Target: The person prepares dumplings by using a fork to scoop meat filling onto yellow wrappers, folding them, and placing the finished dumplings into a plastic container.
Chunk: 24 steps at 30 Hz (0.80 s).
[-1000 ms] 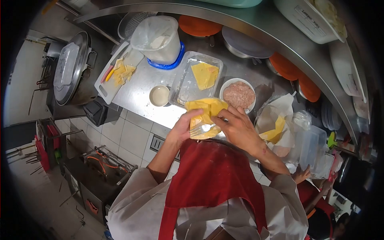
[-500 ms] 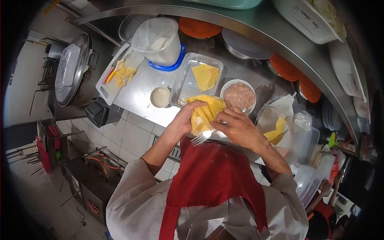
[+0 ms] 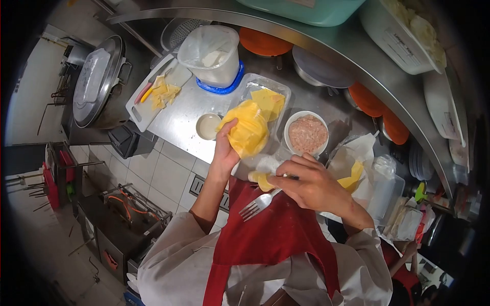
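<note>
My left hand [image 3: 223, 153] is closed around a bunch of thin yellow dough wrappers [image 3: 250, 130], raised over the near end of the clear plastic tray [image 3: 286, 94]. Inside that tray lie more yellow wrapper sheets [image 3: 269, 103]. Closed on a metal fork [image 3: 256, 205], my right hand [image 3: 312, 182] is lower and to the right, with the tines toward my apron. A small yellow dough piece [image 3: 262, 180] shows at its fingertips. Just beyond this hand is a white bowl [image 3: 287, 131] of pink minced meat [image 3: 308, 133].
A small cup of pale liquid [image 3: 208, 126] stands left of the tray. Behind it are a flour tub [image 3: 214, 64] and a white cutting board [image 3: 135, 109] with dough scraps and knives. Lined paper [image 3: 360, 148] with a yellow sheet lies at right. A metal shelf [image 3: 357, 48] overhangs the back.
My hands have moved apart. The left lifted the bunched wrappers up and slightly left; the right came down toward the apron with the fork and a small dough piece.
</note>
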Available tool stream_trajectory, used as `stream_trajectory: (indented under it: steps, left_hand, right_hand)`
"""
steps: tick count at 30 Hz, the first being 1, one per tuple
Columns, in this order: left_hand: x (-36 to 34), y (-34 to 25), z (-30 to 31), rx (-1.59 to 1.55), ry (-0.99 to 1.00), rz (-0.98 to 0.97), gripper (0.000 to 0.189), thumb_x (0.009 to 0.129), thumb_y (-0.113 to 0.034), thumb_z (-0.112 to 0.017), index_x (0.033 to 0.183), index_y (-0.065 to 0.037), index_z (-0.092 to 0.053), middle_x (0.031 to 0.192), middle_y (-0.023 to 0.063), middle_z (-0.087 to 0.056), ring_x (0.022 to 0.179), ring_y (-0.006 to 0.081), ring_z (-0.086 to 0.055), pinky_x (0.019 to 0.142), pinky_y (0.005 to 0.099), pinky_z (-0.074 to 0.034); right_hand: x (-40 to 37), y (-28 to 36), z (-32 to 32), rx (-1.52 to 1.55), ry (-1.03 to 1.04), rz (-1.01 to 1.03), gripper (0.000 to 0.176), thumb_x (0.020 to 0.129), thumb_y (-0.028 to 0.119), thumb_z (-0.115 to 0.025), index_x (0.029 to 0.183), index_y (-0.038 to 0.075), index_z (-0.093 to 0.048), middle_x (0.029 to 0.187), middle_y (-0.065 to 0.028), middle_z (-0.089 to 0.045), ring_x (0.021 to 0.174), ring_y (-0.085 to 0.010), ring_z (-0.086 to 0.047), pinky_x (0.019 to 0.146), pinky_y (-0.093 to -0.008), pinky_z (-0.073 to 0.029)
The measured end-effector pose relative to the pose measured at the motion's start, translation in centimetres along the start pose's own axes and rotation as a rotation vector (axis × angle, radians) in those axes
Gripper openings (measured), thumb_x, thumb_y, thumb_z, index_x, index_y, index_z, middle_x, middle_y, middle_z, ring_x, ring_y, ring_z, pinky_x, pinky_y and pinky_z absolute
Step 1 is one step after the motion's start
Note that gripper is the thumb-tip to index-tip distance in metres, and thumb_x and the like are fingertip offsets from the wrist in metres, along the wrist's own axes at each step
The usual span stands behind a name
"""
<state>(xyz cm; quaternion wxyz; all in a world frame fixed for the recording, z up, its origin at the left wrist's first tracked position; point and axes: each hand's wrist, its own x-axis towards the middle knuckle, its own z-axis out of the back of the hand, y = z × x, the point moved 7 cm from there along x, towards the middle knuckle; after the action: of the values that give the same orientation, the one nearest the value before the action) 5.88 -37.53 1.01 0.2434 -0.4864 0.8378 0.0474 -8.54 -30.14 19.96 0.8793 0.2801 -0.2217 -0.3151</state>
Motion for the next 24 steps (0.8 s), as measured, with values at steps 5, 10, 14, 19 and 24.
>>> stream_trajectory:
  steps: [5,10,14,19,24]
  left_hand:
    - [-1.0,-6.0,2.0,-0.024,0.004,-0.267,0.049,0.09,-0.019,-0.054,0.133,0.001,-0.043,0.132,0.0182,-0.052,0.121,0.0334,-0.052,0.104,0.0497,-0.04]
    - [-3.7,-10.3,1.2,-0.057,0.082,-0.542,0.05,0.088,-0.016,-0.053,0.134,0.001,-0.041,0.134,0.0189,-0.05,0.123,0.0352,-0.05,0.105,0.051,-0.039]
    - [-5.0,-10.8,-0.1,-0.11,0.156,-0.6,0.051,0.088,-0.017,-0.053,0.135,0.0,-0.041,0.133,0.0186,-0.05,0.122,0.0352,-0.051,0.105,0.0505,-0.04]
    - [-5.0,-10.4,-0.5,-0.122,0.177,-0.612,0.053,0.088,-0.02,-0.053,0.136,0.0,-0.04,0.135,0.019,-0.049,0.124,0.0357,-0.049,0.106,0.0514,-0.038]
    - [-4.7,-9.2,0.6,-0.028,0.148,-0.581,0.055,0.086,-0.016,-0.054,0.137,0.0,-0.04,0.133,0.0187,-0.051,0.121,0.0359,-0.051,0.104,0.0512,-0.041]
  right_hand:
    - [0.7,-3.7,0.8,0.183,0.045,-0.18,0.027,0.073,0.003,-0.066,0.099,0.004,-0.064,0.085,-0.0101,-0.058,0.083,-0.0312,-0.058,0.075,-0.0417,-0.046]
    - [3.5,-9.8,-2.2,0.179,0.075,-0.308,0.021,0.079,0.005,-0.066,0.098,0.0,-0.064,0.082,-0.0158,-0.062,0.079,-0.0344,-0.061,0.072,-0.0393,-0.048]
    - [7.7,-13.8,-4.1,0.417,0.159,-0.348,0.02,0.083,0.012,-0.064,0.1,0.001,-0.065,0.091,-0.0202,-0.067,0.084,-0.0369,-0.064,0.074,-0.0401,-0.05]
    - [11.4,-22.8,-6.8,-0.061,-0.014,-0.391,0.02,0.083,0.013,-0.062,0.1,0.003,-0.068,0.091,-0.0222,-0.067,0.087,-0.0375,-0.064,0.077,-0.0401,-0.051]
    - [10.6,-24.5,-6.0,-0.292,-0.138,-0.624,0.023,0.086,0.016,-0.058,0.103,0.005,-0.068,0.091,-0.0219,-0.067,0.088,-0.0369,-0.064,0.08,-0.0404,-0.05]
